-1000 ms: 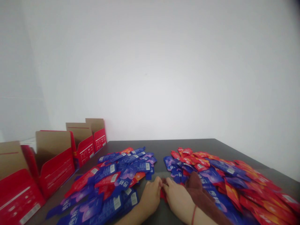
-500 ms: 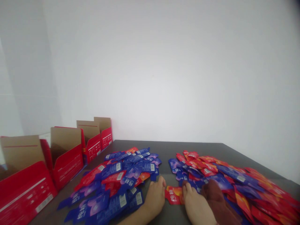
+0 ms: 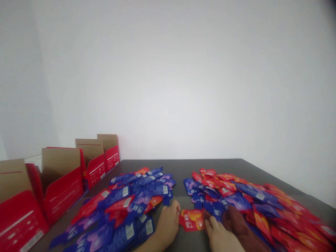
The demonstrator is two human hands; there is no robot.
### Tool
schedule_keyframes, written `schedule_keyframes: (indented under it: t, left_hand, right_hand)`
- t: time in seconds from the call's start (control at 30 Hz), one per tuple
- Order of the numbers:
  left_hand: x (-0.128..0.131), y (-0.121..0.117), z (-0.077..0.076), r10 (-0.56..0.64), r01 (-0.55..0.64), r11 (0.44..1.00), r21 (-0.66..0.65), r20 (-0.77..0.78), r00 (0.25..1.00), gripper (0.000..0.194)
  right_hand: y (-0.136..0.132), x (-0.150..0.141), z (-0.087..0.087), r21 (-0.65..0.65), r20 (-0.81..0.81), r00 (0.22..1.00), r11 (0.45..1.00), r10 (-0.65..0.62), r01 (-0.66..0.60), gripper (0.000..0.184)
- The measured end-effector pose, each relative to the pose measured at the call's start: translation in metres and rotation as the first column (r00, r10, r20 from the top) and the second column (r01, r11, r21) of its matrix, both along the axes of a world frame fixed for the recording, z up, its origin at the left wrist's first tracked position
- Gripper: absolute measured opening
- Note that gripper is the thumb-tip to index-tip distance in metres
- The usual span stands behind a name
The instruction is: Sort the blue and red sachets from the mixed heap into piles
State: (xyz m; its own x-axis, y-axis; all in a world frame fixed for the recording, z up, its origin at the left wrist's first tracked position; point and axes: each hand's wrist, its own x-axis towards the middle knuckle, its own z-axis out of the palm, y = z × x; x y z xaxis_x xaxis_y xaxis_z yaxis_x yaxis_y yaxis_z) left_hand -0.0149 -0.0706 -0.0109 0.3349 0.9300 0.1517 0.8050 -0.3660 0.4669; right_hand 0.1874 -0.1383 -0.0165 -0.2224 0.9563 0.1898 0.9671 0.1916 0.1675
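A flat red-and-orange pouch (image 3: 193,219) with white lettering lies low over the table between my hands, its narrow neck pointing left. My left hand (image 3: 168,222) is closed at that neck end, with fingertips pressed together. At the pouch's right end is my right hand (image 3: 222,234), fingers curled around a reddish-brown cloth (image 3: 240,225). The cloth shows on both sides of these fingers and touches the pouch. Part of the pouch's right edge is hidden under them.
Blue and red pouches lie heaped to the left (image 3: 131,199), and a second pile (image 3: 252,199) spreads to the right. Several open red cartons (image 3: 64,196) with brown flaps stand in a row along the left. A white wall (image 3: 181,87) rises behind the dark table (image 3: 178,164).
The view has turned slightly to the right, so the cartons and piles sit further left. My right hand has slid back along the pouch, and more of its printed face shows.
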Motion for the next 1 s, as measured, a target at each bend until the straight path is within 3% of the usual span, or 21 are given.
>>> schedule_keyframes:
  t: [0.1,0.2,0.3,0.47,0.57,0.67,0.73,0.9,1.0]
  left_hand:
    - [0.001,0.001,0.0,0.0,0.0,1.0,0.007,-0.01,1.0,0.021]
    - [0.0,0.002,-0.001,-0.002,0.003,1.0,0.025,-0.009,1.0,0.021]
    - [-0.001,0.003,-0.004,-0.018,0.017,0.999,0.027,0.016,1.0,0.021]
    - [-0.003,0.004,-0.006,-0.007,0.007,1.0,0.011,0.052,0.999,0.022]
    - [-0.002,0.005,-0.007,0.012,-0.012,1.0,0.0,0.061,0.998,0.022]
    - [-0.001,0.008,-0.009,0.007,-0.008,1.0,0.011,0.088,0.996,0.024]
    - [-0.002,0.009,-0.011,0.0,-0.002,1.0,0.017,0.105,0.994,0.025]
    - [-0.003,0.009,-0.014,-0.022,0.016,0.999,0.038,0.145,0.989,0.026]
    - [-0.003,0.007,-0.014,-0.021,0.012,0.998,0.057,0.166,0.986,0.025]
  right_hand:
    - [0.007,-0.017,0.023,-0.052,-0.018,0.993,0.992,-0.114,0.113,0.063]
    - [0.018,-0.048,0.036,-0.066,-0.105,0.994,0.998,0.015,-0.022,0.052]
    - [0.021,-0.069,0.035,-0.088,-0.172,0.976,0.985,0.131,-0.147,0.047]
    - [0.008,-0.049,0.024,-0.076,-0.163,0.976,0.985,0.141,-0.155,0.052]
    - [0.009,-0.026,0.024,-0.081,-0.146,0.989,0.997,-0.01,-0.002,0.051]
    - [0.021,-0.02,0.032,-0.06,-0.144,0.983,0.992,-0.115,0.107,0.051]
    - [0.03,-0.028,0.037,-0.054,-0.164,0.983,0.996,-0.083,0.075,0.051]
    - [0.024,-0.053,0.039,-0.081,-0.227,0.959,0.978,0.17,-0.193,0.05]
    - [0.014,-0.045,0.031,-0.127,-0.195,0.973,0.98,0.125,-0.151,0.062]
